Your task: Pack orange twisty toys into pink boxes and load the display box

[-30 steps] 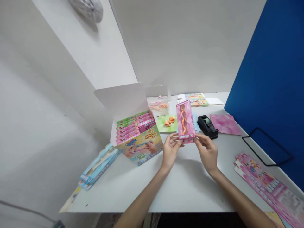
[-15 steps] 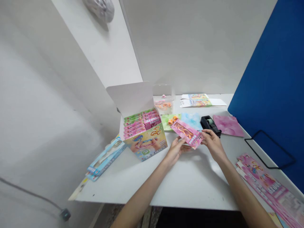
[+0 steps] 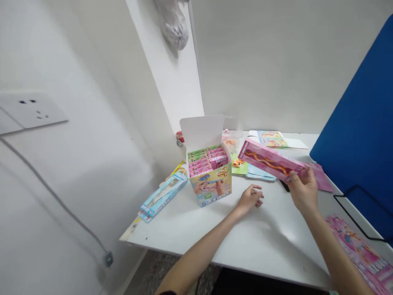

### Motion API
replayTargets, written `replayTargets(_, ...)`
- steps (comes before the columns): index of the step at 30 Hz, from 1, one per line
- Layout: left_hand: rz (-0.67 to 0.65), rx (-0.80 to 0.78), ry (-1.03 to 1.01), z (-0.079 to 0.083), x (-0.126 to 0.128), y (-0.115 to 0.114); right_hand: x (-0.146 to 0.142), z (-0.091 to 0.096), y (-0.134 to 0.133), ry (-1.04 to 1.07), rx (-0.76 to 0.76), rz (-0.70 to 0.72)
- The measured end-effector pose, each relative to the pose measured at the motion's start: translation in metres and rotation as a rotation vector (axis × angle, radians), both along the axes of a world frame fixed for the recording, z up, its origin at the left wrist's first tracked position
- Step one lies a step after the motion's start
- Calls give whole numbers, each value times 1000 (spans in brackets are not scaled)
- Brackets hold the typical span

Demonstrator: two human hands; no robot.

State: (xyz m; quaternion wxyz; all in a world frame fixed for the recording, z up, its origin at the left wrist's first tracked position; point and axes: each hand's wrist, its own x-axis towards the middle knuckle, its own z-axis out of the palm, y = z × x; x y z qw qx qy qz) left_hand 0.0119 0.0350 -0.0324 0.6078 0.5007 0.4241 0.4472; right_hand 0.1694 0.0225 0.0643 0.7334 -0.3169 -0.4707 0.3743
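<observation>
My right hand (image 3: pixel 303 189) grips the lower right end of a slim pink box (image 3: pixel 267 159), raised at a slant above the table. An orange twisted piece shows through the box's window. My left hand (image 3: pixel 251 198) is low over the table with fingers loosely bent and apart, holding nothing. It is nearest to an open display carton (image 3: pixel 212 186), whose white lid (image 3: pixel 202 130) stands up. Rows of pink boxes (image 3: pixel 200 165) and green boxes (image 3: pixel 197 155) fill the carton; a gap shows at its front right. The tape dispenser is mostly hidden behind the held box.
Blue boxes (image 3: pixel 164 196) lie at the table's left edge. Behind are orange pieces (image 3: pixel 238 163) on a green sheet, light blue sheets (image 3: pixel 260 173) and flattened cartons (image 3: pixel 273 139). Flat pink boxes (image 3: pixel 359 250) and a black wire frame (image 3: pixel 353 221) are at right, beside a blue partition (image 3: pixel 362 102).
My left hand has let go of the pink box. My right hand has raised it, with its window now facing me. The view has swung left.
</observation>
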Motion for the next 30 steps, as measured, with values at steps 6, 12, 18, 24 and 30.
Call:
replayTargets(6,-28,23,16,-4,0,-3,-31,88,2,-462,229,11)
replayTargets(12,-26,36,47,-8,-1,-1,-76,160,12,-829,357,107)
replayTargets(18,-38,39,56,-8,-1,0,-120,201,10,-1337,506,68)
replayTargets(24,-44,30,61,-5,-2,-4,-170,215,9,-1742,442,4)
replayTargets(30,-47,36,99,-1,-3,-8,-183,204,27,-1811,486,65)
